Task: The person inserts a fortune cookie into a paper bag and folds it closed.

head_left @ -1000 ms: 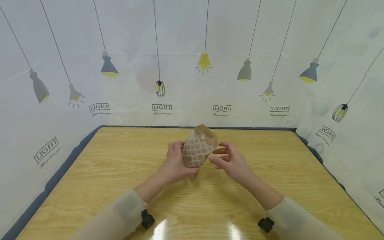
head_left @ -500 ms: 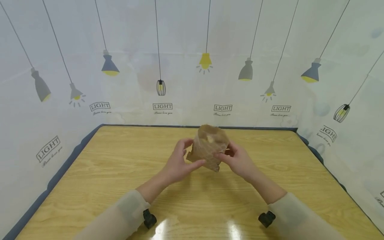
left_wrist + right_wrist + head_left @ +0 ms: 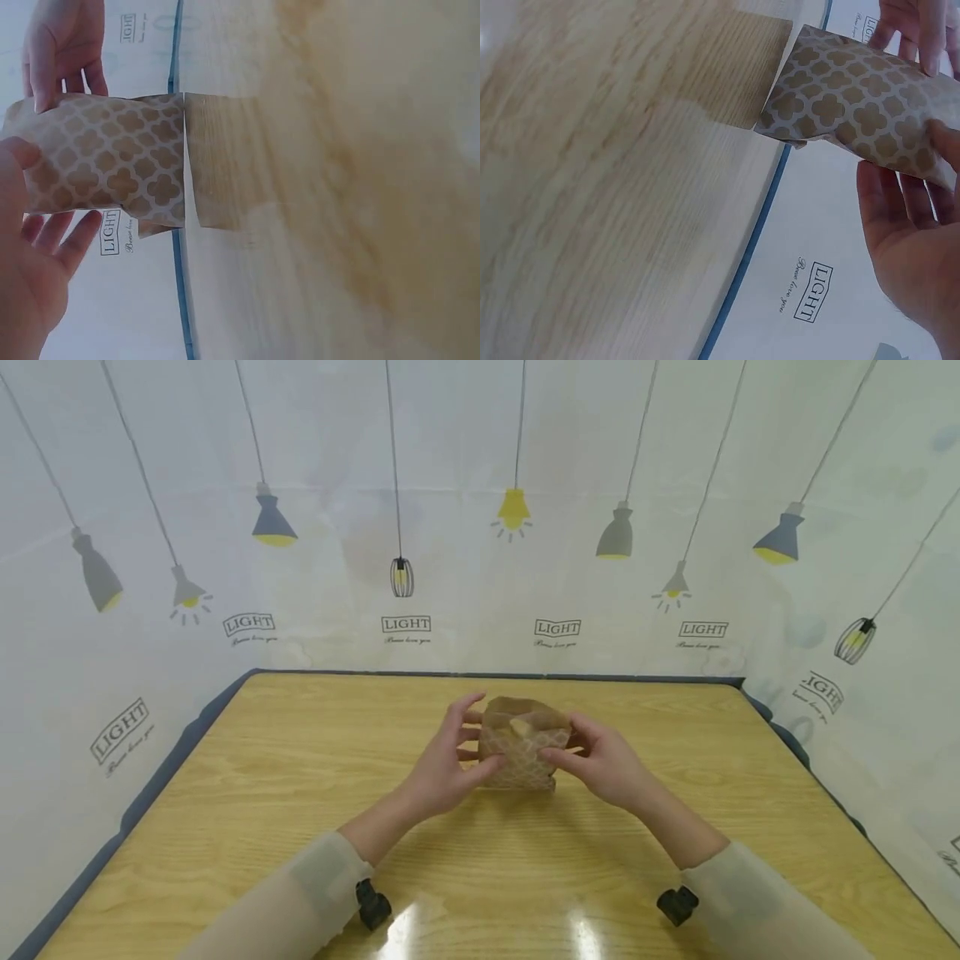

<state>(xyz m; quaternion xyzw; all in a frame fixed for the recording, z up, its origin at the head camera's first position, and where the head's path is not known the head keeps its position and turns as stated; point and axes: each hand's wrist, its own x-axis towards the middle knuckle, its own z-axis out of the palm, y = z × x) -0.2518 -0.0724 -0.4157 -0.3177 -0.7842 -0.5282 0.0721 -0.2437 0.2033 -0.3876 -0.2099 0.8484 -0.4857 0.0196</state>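
Observation:
A brown paper bag (image 3: 517, 768) with a white lattice pattern is upright at the middle of the table, its mouth facing up. In the left wrist view, the bottom of the bag (image 3: 154, 161) meets or nearly meets its reflection in the tabletop. A small pale yellow thing (image 3: 520, 727) shows in the mouth; its kind cannot be made out. My left hand (image 3: 450, 764) holds the bag's left side, thumb on the front and fingers along the side. On the right side, my right hand (image 3: 611, 764) grips the bag with its thumb in front and fingers partly hidden behind.
The glossy wooden table (image 3: 300, 760) reaches back to a blue edge. Behind it and at both sides hangs a white cloth (image 3: 322, 585) printed with lamps and lettering. A small black camera (image 3: 372, 904) sits at the left cuff, another black camera (image 3: 677, 906) at the right.
The bag went from tilted in my left hand to upright and lower, at the table. My right hand came in from beside it and took hold of the right side.

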